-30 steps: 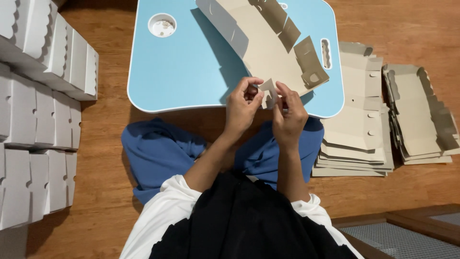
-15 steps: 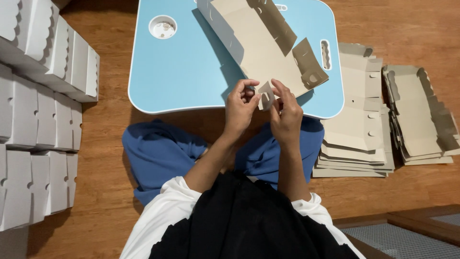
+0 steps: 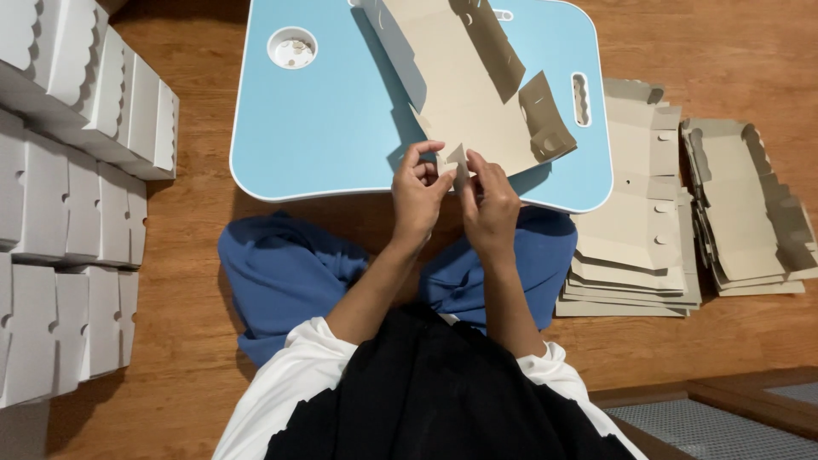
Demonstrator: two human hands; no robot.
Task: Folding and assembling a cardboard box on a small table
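On the near edge of the light-blue lap table [image 3: 324, 128], left hand [image 3: 417, 192] and right hand [image 3: 490, 200] both pinch a corner flap of the unfolded cardboard box blank [image 3: 460, 85]. Flat blanks stack [image 3: 635, 238] right of table; folded white boxes [image 3: 77, 170] left.

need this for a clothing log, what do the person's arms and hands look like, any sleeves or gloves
Both hands are bare: no gloves, rings, watch or bands show on the left hand or the right hand. The forearms are uncovered up to about the elbow. Short white sleeves begin there, on both sides. A black garment lies over the chest between them.
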